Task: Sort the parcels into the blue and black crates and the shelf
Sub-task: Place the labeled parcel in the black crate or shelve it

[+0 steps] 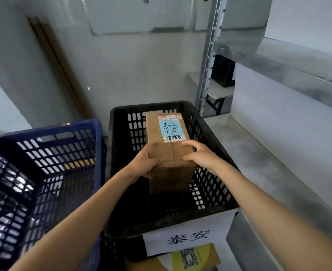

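Observation:
A brown cardboard parcel (169,151) with a blue and white label stands inside the black crate (120,122). My left hand (144,163) grips its near left corner and my right hand (199,155) grips its near right corner. The parcel's bottom is hidden in the dark of the crate. A white paper sign (188,237) with black characters hangs on the black crate's near wall. The blue crate (96,153) stands to the left, touching the black one; I see no parcel in it.
A metal shelf (290,61) with a perforated upright (208,61) rises on the right, its lower board beside the black crate. A yellow and brown package (192,259) lies under the crate's near edge. A grey wall is behind the crates.

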